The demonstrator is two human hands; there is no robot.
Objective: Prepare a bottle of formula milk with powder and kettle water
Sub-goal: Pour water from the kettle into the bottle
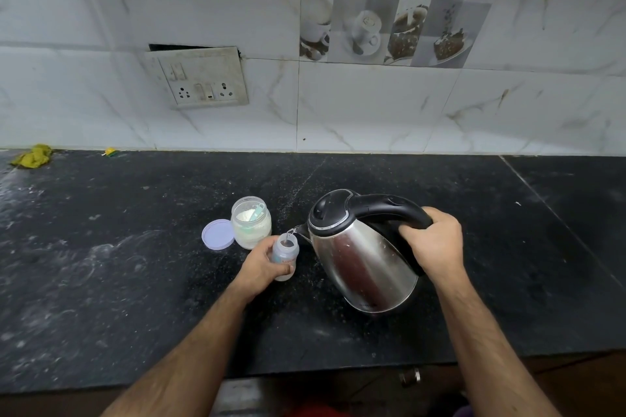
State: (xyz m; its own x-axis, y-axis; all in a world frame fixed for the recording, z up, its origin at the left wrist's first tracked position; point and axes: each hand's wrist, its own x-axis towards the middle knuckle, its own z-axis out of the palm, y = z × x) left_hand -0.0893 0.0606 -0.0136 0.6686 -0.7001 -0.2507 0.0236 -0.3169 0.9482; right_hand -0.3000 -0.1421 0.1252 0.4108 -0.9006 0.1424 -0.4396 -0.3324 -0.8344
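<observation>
Yellow-green cloth (32, 156) far left by wall; socket panel (200, 78) on tiles.

The rounded steel kettle (364, 264) gripped by the right hand (437, 240) is shiny silver with a dark reddish reflection down its side; its lid and curved handle are glossy black. The small translucent plastic bottle (285, 256) in the left hand (262, 266) is milky white with faint teal print. Just beyond the left hand, the clear round jar (251, 225) shows off-white powder and a pale teal scoop, with a flat lilac round lid (218, 234) beside it. Under both hands the stone counter (135, 281) is speckled black with whitish smears. Far left of the left hand lies a crumpled yellow-green cloth (33, 156). Beyond the hands, the wall tiles (372, 105) are white marble with tan veins.
</observation>
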